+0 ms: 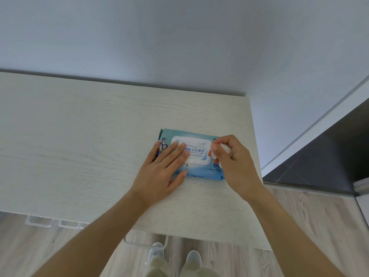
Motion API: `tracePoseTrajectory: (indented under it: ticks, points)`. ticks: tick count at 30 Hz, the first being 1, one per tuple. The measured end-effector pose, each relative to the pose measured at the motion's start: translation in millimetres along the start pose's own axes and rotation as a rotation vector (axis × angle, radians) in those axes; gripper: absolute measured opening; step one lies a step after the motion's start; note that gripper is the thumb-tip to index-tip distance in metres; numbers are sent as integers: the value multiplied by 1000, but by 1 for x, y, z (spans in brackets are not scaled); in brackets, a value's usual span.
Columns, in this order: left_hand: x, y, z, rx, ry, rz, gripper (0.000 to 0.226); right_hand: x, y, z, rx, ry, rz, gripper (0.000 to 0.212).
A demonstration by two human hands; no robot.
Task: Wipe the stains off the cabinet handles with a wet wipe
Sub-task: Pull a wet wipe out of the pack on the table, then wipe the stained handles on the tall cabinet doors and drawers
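Observation:
A blue pack of wet wipes (196, 145) lies flat on the pale wood cabinet top (79, 136), near its right end. My left hand (163, 166) rests on the pack's left half with straight fingers pressing its white lid. My right hand (233, 158) is over the pack's right end, fingers curled round a bunched white wet wipe (223, 148). Below the cabinet's front edge, white handles (39, 221) (69, 224) (145, 243) stick out; only their tops show.
A plain white wall (179, 37) rises behind the cabinet. To the right lies a dark floor area (329, 152) behind a white skirting. Wood-look flooring (299, 216) and my two light shoes (192, 256) are below the cabinet's front edge.

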State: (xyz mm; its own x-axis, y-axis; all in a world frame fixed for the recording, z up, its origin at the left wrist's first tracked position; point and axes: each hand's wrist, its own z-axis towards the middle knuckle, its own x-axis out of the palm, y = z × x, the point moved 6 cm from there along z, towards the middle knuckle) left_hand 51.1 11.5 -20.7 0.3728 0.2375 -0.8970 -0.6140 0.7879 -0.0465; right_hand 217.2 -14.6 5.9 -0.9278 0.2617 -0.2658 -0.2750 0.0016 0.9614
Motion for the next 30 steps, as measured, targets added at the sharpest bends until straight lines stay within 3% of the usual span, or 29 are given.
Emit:
tracePoseTrajectory:
  ticks: [10,20,30]
  points:
    - [-4,-8,-7,-165,272,65,66,23,8,-17,-69,83,-176,21]
    - [-35,4,-86,-83,243,103,71,64,24,-70,-22,43,-211,18]
    - [-46,20,-192,-1,72,141,60,144,4,-169,64,-22,-255,19]
